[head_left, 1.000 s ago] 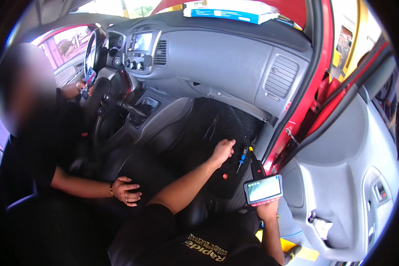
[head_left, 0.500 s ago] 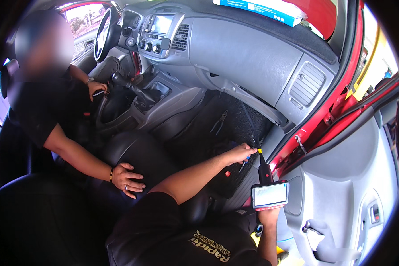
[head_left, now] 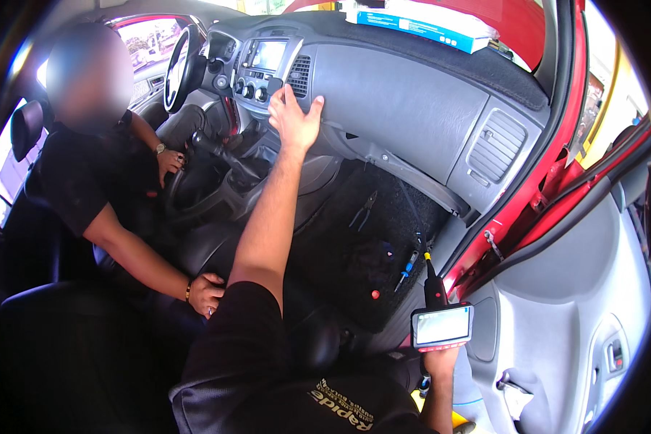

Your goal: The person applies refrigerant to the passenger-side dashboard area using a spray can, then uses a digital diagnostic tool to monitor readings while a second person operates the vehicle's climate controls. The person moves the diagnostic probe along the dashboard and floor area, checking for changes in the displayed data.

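My left hand (head_left: 295,121) reaches forward with its fingers apart, holding nothing, in front of the centre console (head_left: 257,65) and beside the round-cornered air vent (head_left: 299,74). Whether a fingertip touches the dashboard I cannot tell. My right hand (head_left: 440,359) grips a handheld inspection camera (head_left: 435,291) from below, near the door sill. Its lit screen (head_left: 443,325) faces up toward me. From its yellow-collared tip a thin dark probe cable (head_left: 418,235) runs forward into the footwell, toward the underside of the dashboard.
Pliers (head_left: 364,211), a blue-handled screwdriver (head_left: 407,269) and a small red round piece (head_left: 375,294) lie on the footwell carpet. A co-worker (head_left: 72,159) sits at the left, one hand on the seat. The open door (head_left: 557,289) stands right; a blue-white box (head_left: 423,25) rests on the dashboard.
My left hand has left the probe by the sill and swung up and left to the dashboard. The screwdriver now shows on the carpet. My right hand still holds the inspection camera.
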Available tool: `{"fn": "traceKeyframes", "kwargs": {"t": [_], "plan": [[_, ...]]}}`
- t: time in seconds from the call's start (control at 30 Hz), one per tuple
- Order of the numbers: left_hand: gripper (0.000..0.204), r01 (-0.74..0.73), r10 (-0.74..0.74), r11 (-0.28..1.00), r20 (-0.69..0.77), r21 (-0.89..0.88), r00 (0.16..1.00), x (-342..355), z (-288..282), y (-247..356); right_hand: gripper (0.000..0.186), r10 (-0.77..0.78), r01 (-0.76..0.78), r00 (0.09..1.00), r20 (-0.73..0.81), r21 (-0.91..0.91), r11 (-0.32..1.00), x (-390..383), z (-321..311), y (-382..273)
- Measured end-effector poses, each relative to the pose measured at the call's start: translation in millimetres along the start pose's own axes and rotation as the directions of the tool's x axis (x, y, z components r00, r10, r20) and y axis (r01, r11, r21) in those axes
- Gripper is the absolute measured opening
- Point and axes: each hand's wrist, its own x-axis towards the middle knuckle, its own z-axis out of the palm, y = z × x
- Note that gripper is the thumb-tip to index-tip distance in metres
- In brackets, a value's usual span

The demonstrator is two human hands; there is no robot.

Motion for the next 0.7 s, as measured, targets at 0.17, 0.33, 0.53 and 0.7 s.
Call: {"fn": "traceKeyframes", "kwargs": {"t": [0.17, 0.33, 0.53, 0.7], "plan": [[0.107, 0.022, -0.036, 0.997, 0.176, 0.079, 0.984, 26.9, 14.1, 3.1, 0.026, -0.006, 0.006, 1.000, 0.012, -0.033, 0.999, 0.2, -3.7, -1.0], [0.111, 0.029, -0.033, 0.999, 0.140, 0.033, 0.990, 34.2, 21.1, 1.6, 0.026, -0.029, 0.029, 1.000, 0.001, -0.055, 0.998, -1.1, -0.8, 4.6], [0.119, 0.021, -0.030, 0.998, 0.177, 0.057, 0.984, 50.7, 7.9, 6.9, 0.027, -0.021, 0.022, 1.000, 0.010, -0.043, 0.999, -3.8, 1.6, 8.7], [0.115, -0.065, 0.063, 0.998, -0.111, -0.011, 0.992, -2.9, 12.3, 11.9, 0.026, -0.019, 0.018, 1.000, -0.015, -0.061, 0.998, -1.1, 3.0, 6.4]]}}
